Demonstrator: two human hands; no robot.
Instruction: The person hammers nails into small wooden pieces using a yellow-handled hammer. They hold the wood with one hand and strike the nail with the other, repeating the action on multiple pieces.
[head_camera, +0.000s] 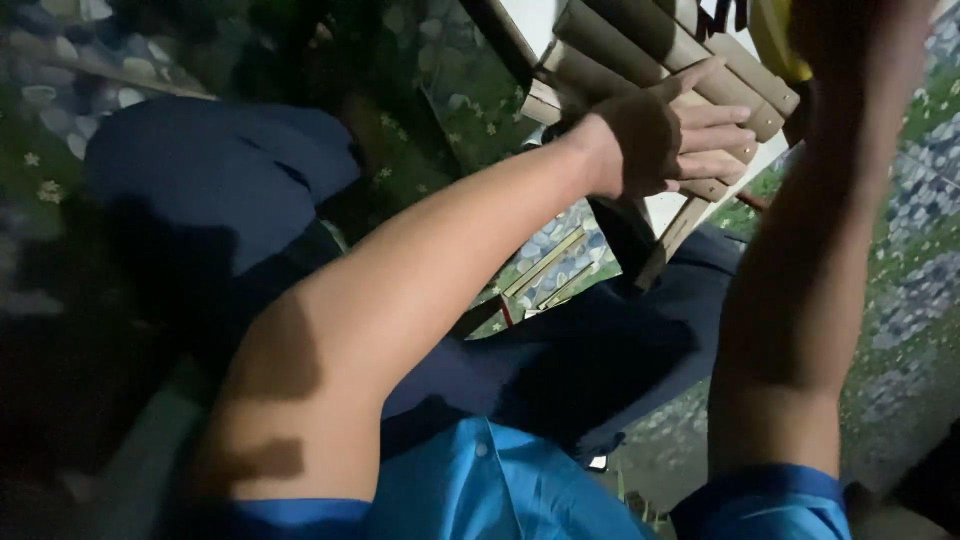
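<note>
My left hand (670, 130) lies flat on a row of pale bamboo tubes (620, 45) set side by side in a wooden frame (680, 225), with the fingers stretched across the tubes and the thumb up. My right forearm rises at the right. My right hand (860, 35) is dark and blurred at the top edge, next to a yellow object (775, 40); what it holds is hidden.
I am seated, in dark blue trousers (220, 170) and a bright blue shirt (480, 490). Under me is a floor covering (920, 230) printed with pebbles, grass and small flowers. Thin wooden slats (545, 270) lie below the frame. The left side is in deep shadow.
</note>
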